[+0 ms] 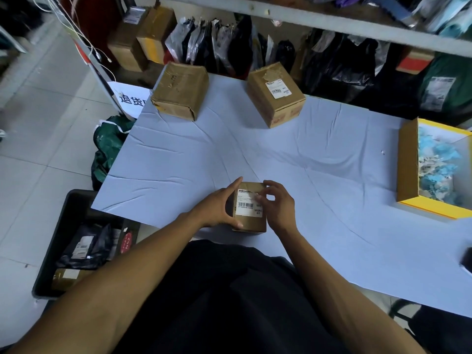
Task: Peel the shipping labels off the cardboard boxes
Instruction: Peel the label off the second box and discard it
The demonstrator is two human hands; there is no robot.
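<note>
Small brown cardboard box (251,221) at near edge of pale blue table sheet (281,154), white barcoded shipping label (249,203) on top face. Left hand (219,205) grips box's left side. Right hand (277,204) fingers curled at label's top right corner; actual pinch unclear. Far side: taped brown box (180,90), second labelled box (277,94). Right edge: open yellow-rimmed box (408,164) of blue-white scraps.

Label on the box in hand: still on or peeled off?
On. The white label lies flat on the box; right hand picks at its top corner.
</note>
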